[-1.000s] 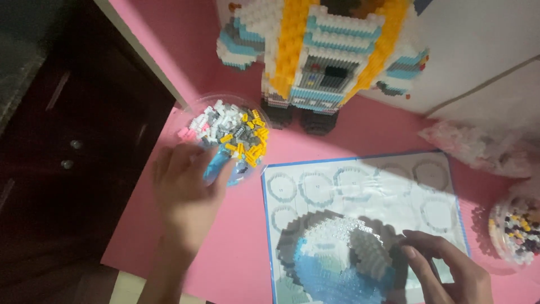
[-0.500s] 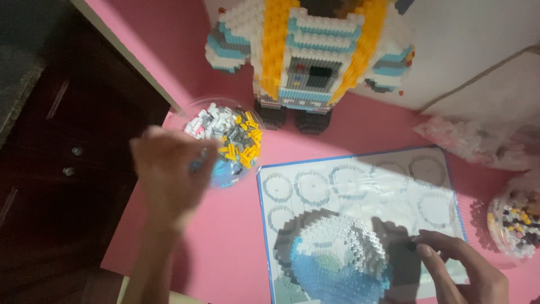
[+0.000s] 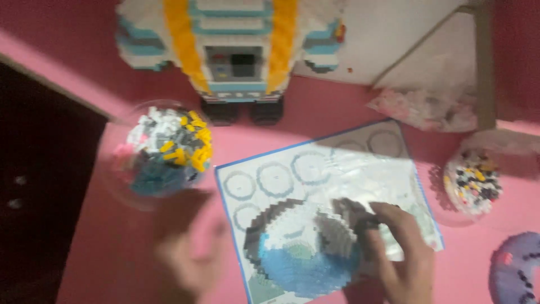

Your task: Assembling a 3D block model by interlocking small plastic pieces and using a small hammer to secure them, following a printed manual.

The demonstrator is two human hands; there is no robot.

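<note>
A round, domed model of tiny bricks point(image 3: 301, 247), grey, white and blue, lies on a blue-edged instruction sheet point(image 3: 320, 169) on the pink table. My right hand point(image 3: 399, 253) rests on the dome's right side, fingers curled against its grey edge. My left hand point(image 3: 188, 247) is blurred with motion just left of the sheet, below a clear bowl point(image 3: 121, 188) of loose white, grey, yellow and blue bricks. Whether it holds a piece, I cannot tell.
A large brick figure point(image 3: 233, 50) in white, orange and light blue stands at the back. A second small bowl of mixed bricks point(image 3: 472, 180) sits at the right, a clear plastic bag point(image 3: 427, 107) behind it, a purple brick piece point(image 3: 514, 270) at bottom right. The table's left edge drops to dark floor.
My left hand has left the bowl of bricks and swung down and right towards the sheet. My right hand stays on the dome. The view has shifted closer.
</note>
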